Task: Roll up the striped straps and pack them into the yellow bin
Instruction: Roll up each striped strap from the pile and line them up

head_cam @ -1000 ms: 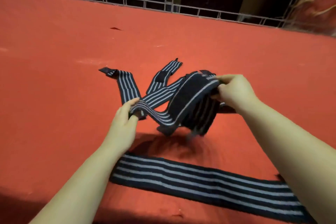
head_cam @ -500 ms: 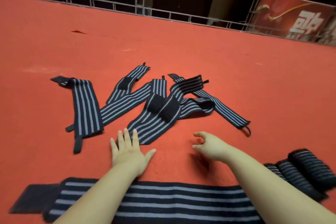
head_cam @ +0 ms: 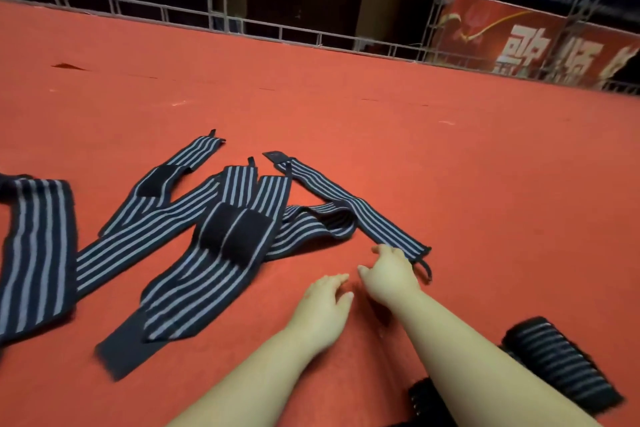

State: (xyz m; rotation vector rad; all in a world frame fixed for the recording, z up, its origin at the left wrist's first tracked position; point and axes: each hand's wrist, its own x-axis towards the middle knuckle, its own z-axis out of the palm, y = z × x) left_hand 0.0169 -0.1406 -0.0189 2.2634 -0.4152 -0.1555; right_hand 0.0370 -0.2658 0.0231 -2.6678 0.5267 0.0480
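Note:
Several dark blue straps with pale stripes lie loose in a pile (head_cam: 221,236) on the red carpet. One long strap (head_cam: 349,204) runs from the pile toward the right, ending in a thin loop. My right hand (head_cam: 389,274) reaches to that end, its fingertips touching the strap, fingers apart. My left hand (head_cam: 323,305) hovers just left of it, fingers apart, holding nothing. Rolled straps (head_cam: 557,367) lie at the lower right beside my right forearm. No yellow bin is in view.
Another flat strap (head_cam: 34,253) lies at the left edge. A metal truss rail (head_cam: 311,35) borders the carpet's far side. A red banner (head_cam: 536,45) stands behind it at the right.
The bundle I held a second ago now lies spread on the carpet. Both hands have moved right toward the long strap's end, and the view has shifted right.

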